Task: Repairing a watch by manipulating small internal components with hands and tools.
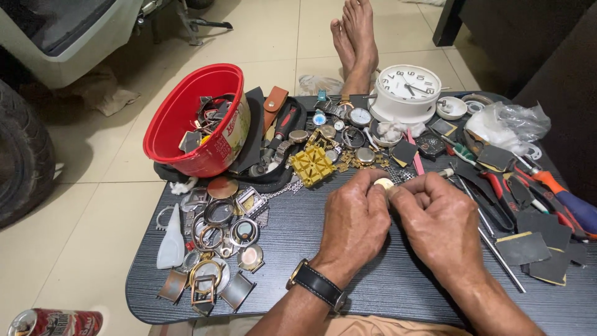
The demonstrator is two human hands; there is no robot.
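Dark tabletop (373, 292): left hand (354, 221) and right hand (438, 218) pinch together a small, round, pale-gold watch part (384, 183) between fingertips.

It looked like a home corner used as a small watch-repair workshop. A low dark tabletop (348, 274) stood on a tiled floor (93, 205), and bare feet (354, 37) rested on the tiles at twelve o'clock. Watch cases (217, 242) lay heaped at eight o'clock, a red tub (186, 124) of parts sat at ten, a white clock (407, 90) at one, and screwdrivers (559, 196) with sandpaper pieces (535, 249) at three. A tyre (22, 155) showed at nine o'clock.
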